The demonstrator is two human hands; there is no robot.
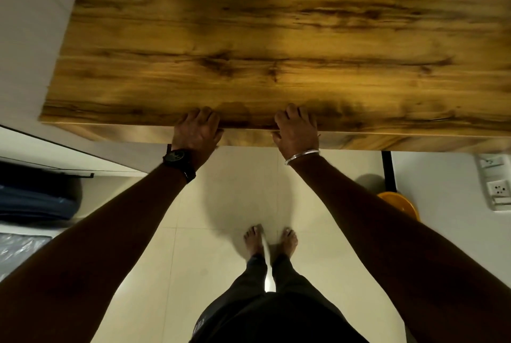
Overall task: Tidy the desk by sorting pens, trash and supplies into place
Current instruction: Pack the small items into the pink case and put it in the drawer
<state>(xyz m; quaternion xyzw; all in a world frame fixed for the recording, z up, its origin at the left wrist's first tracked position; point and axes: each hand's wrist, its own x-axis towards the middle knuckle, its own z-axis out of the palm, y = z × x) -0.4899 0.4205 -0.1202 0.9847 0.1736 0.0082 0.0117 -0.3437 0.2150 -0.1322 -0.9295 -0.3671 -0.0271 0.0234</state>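
A wooden desk (pixel 276 38) with a yellow-brown grain fills the upper half of the head view. My left hand (pixel 197 128), with a black watch on its wrist, rests on the desk's front edge, fingers on top and thumb against the front face. My right hand (pixel 297 128), with a metal bangle on its wrist, rests on the same edge a little to the right, fingers likewise on top. Neither hand holds anything. No pens, trash or supplies show in this view.
I stand barefoot on pale floor tiles (pixel 221 259) in front of the desk. A black desk leg (pixel 388 168) and an orange round object (pixel 401 204) are at the right, below wall sockets (pixel 497 188). A dark blue bag (pixel 33 196) lies at the left.
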